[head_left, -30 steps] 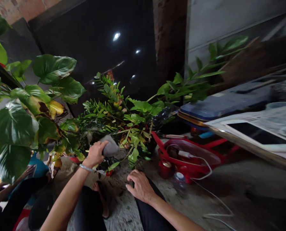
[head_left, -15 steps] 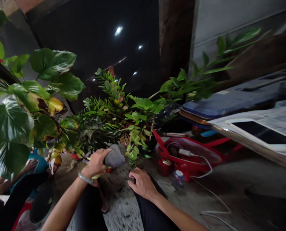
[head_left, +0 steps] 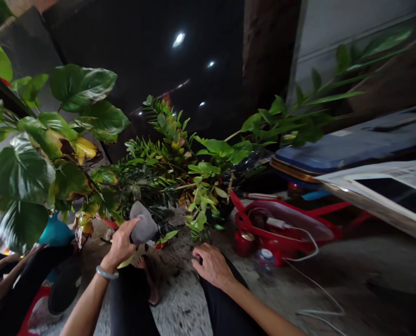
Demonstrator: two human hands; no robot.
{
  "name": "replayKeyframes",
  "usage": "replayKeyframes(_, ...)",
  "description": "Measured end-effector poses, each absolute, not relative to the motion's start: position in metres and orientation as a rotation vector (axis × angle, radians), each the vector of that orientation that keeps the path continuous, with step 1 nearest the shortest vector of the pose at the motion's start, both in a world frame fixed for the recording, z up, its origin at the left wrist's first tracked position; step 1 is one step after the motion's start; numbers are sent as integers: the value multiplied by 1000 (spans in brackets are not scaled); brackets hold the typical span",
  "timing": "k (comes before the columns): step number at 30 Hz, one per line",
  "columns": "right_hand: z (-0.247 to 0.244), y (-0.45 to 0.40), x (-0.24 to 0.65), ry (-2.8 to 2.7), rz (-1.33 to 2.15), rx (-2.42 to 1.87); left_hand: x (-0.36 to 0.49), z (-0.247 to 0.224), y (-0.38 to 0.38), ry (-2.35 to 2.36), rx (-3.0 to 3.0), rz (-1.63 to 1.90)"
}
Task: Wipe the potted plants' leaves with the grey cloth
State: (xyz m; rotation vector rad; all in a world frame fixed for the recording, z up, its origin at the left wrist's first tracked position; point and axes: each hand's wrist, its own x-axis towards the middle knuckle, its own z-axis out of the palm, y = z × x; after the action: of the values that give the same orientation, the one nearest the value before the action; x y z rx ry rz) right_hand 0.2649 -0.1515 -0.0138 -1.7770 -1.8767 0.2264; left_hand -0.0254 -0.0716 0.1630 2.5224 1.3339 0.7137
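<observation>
My left hand (head_left: pixel 120 246), with a pale bangle (head_left: pixel 106 273) on its wrist, is closed on a grey rounded piece (head_left: pixel 144 224). Whether it is cloth or something stiffer I cannot tell. It is held up in front of the leafy plants (head_left: pixel 166 161), over the floor. My right hand (head_left: pixel 213 265) rests on my right knee with its fingers loosely bent and the thumb apart; nothing shows in it. Just behind the grey piece, a single green leaf (head_left: pixel 168 236) sticks out low down.
At right stands a red basket (head_left: pixel 292 240) with a white charger (head_left: pixel 277 224) and cable, beside a clear bottle (head_left: pixel 266 258). A table edge (head_left: pixel 379 205) juts in above. Large-leaved branches (head_left: pixel 22 172) hang at left, near another person's hands (head_left: pixel 19 259) and a turquoise item (head_left: pixel 56 232).
My left hand has moved left with the grey piece, which is now tilted more upright. My right hand stays on the knee. The whole view has shifted slightly.
</observation>
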Motion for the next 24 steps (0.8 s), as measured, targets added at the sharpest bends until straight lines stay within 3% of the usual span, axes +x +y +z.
replayKeyframes(2,-15,-152,267,-1880,219,-1784,-33,160,-84,1346,2504,765)
replayKeyframes(8,-11,-150,265,-1919,228,-1752,-44,211,-61,1701,2280,1237)
replayKeyframes(12,-8,-151,263,-1921,214,-1793,-33,181,-49,1788,2123,813)
replayKeyframes(16,-12,-153,269,-1902,222,-1835,-27,141,-80,1444,2208,419)
replayKeyframes(24,-14,-150,272,-1901,215,-1792,-30,186,-70,1660,2180,878)
